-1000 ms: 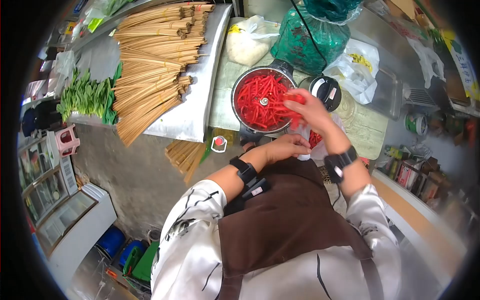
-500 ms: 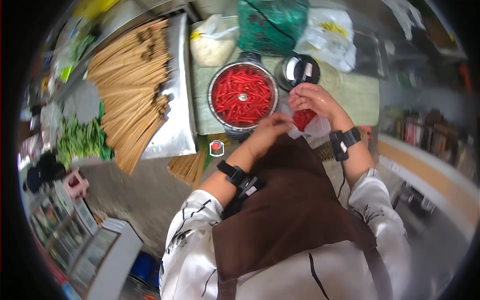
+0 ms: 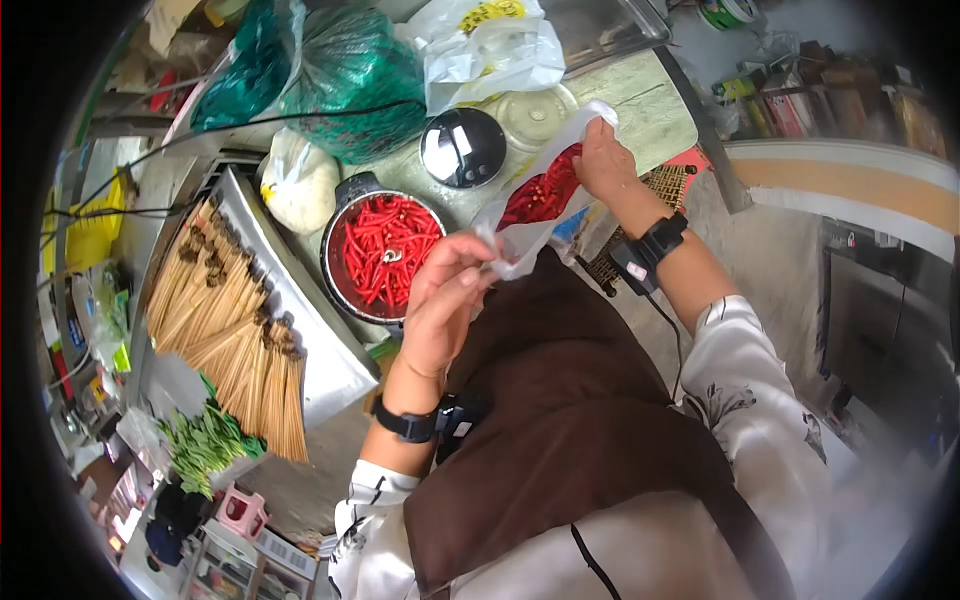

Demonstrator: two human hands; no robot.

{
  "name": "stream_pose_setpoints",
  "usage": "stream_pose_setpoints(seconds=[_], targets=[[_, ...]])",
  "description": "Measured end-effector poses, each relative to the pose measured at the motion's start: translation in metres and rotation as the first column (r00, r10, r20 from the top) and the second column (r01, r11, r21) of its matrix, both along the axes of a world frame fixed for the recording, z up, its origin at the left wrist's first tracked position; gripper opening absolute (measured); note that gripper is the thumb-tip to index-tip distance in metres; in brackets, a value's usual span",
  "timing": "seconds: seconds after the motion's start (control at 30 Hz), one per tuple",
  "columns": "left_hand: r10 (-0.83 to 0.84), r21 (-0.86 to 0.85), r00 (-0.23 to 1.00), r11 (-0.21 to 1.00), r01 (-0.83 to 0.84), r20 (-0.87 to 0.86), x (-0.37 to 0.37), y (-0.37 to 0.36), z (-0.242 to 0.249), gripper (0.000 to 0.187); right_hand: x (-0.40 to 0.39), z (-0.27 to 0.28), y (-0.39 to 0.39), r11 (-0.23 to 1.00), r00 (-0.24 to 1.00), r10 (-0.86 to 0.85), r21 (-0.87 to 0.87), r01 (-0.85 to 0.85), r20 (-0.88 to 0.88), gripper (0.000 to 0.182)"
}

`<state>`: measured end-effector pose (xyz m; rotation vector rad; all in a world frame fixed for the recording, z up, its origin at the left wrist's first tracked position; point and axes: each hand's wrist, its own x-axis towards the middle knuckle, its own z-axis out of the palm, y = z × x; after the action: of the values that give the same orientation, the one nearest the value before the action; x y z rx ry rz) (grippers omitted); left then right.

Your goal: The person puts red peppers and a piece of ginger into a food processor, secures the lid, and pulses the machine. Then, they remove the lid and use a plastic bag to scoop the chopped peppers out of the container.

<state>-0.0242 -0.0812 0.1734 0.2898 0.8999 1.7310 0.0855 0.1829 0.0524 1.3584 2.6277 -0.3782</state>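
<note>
Between my hands a white plastic bag (image 3: 528,240) is stretched with its mouth apart, and red chillies (image 3: 542,192) lie inside it. My left hand (image 3: 440,295) pinches the bag's near edge between thumb and fingers. At the opposite edge, my right hand (image 3: 606,165) is closed on the plastic rim. Left of the bag stands a metal chopper bowl (image 3: 328,250), filled with red chillies (image 3: 385,245) around a central spindle. Behind the bag, the round black chopper top (image 3: 463,148) rests on the table beside a clear round lid (image 3: 537,116).
Bundles of wooden skewers (image 3: 235,340) lie on a metal tray (image 3: 325,365) at the left. Green bags (image 3: 355,90), a white bag (image 3: 300,180) and another white plastic bag (image 3: 490,55) stand behind. A black cable (image 3: 270,122) crosses there. Leafy greens (image 3: 205,445) sit lower left.
The bag of chillies has been raised and spread wide. Both hands now grip its edges. The view has shifted, so the chopper bowl and skewers appear farther left.
</note>
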Motion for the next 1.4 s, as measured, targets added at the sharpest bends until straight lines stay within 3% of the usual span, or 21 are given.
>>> stream_pose_setpoints(seconds=[0.03, 0.13, 0.23, 0.33, 0.43, 0.53, 0.6, 0.67, 0.77, 0.83, 0.9, 1.1, 1.2, 1.27, 1.37, 1.4], targets=[[-0.034, -0.054, 0.998, 0.998, 0.036, 0.046, -0.001, -0.004, -0.007, 0.028, 0.002, 0.006, 0.001, 1.0, 0.999, 0.017, 0.019, -0.017, -0.029, 0.041], [-0.077, -0.193, 0.986, 0.976, 0.105, 0.147, 0.001, -0.011, -0.027, 0.03, 0.02, -0.004, 0.01, 0.974, 0.973, 0.146, -0.199, -0.11, 0.179, 0.037], [-0.022, -0.221, 0.985, 0.973, 0.06, 0.17, 0.003, -0.006, -0.036, 0.029, 0.025, -0.001, 0.007, 0.861, 0.942, 0.335, -0.416, -0.292, 0.033, 0.028], [0.046, -0.154, 0.976, 0.988, -0.013, 0.212, 0.0, 0.002, -0.037, 0.029, 0.009, -0.006, -0.011, 0.814, 0.904, 0.411, -0.399, -0.423, -0.119, 0.022], [0.08, -0.14, 0.973, 0.989, -0.05, 0.218, 0.001, 0.006, -0.035, 0.031, -0.012, -0.017, -0.031, 0.702, 0.841, 0.533, -0.506, -0.501, -0.093, 0.023], [0.068, -0.14, 0.977, 0.989, -0.04, 0.202, 0.003, 0.005, -0.036, 0.032, -0.033, -0.056, -0.05, 0.719, 0.727, 0.677, -0.311, -0.622, 0.112, 0.02], [0.052, -0.161, 0.985, 0.987, -0.026, 0.164, 0.005, 0.002, -0.038, 0.034, -0.018, -0.152, -0.051, 0.749, 0.745, 0.661, 0.019, -0.662, -0.09, 0.018], [0.029, -0.234, 0.99, 0.972, 0.005, 0.141, 0.01, -0.001, -0.036, 0.034, -0.024, -0.135, -0.049, 0.733, 0.717, 0.678, -0.215, -0.645, 0.162, 0.019], [-0.075, -0.329, 0.991, 0.938, 0.106, 0.107, 0.015, -0.008, -0.032, 0.033, -0.019, -0.162, -0.043, 0.696, 0.699, 0.709, 0.07, -0.715, 0.094, 0.02], [-0.1, -0.314, 0.993, 0.942, 0.114, 0.059, 0.021, -0.009, -0.034, 0.032, -0.026, -0.109, -0.042, 0.668, 0.549, 0.742, -0.355, -0.654, 0.384, 0.021], [-0.112, -0.282, 0.992, 0.951, 0.124, 0.059, 0.022, -0.012, -0.035, 0.033, 0.007, -0.197, -0.034, 0.609, 0.561, 0.793, -0.277, -0.743, 0.239, 0.023], [-0.063, -0.203, 0.991, 0.975, 0.087, 0.12, 0.02, -0.015, -0.037, 0.032, -0.037, -0.056, -0.046, 0.668, 0.713, 0.691, -0.482, -0.567, 0.118, 0.027], [-0.067, -0.201, 0.994, 0.976, 0.083, 0.085, 0.022, -0.021, -0.04, 0.032, -0.045, -0.059, -0.048, 0.711, 0.813, 0.552, -0.613, -0.343, 0.186, 0.027], [-0.08, -0.218, 0.994, 0.971, 0.094, 0.076, 0.02, -0.025, -0.041, 0.032, -0.027, -0.132, -0.031, 0.734, 0.904, 0.355, -0.528, -0.427, -0.237, 0.026], [-0.097, -0.251, 0.989, 0.96, 0.123, 0.113, 0.017, -0.031, -0.043, 0.032, -0.013, -0.122, -0.029, 0.767, 0.847, 0.527, -0.392, -0.509, -0.068, 0.029], [-0.093, -0.249, 0.986, 0.96, 0.126, 0.14, 0.017, -0.032, -0.046, 0.032, -0.009, -0.126, -0.027, 0.794, 0.874, 0.485, -0.435, -0.424, 0.034, 0.03]])
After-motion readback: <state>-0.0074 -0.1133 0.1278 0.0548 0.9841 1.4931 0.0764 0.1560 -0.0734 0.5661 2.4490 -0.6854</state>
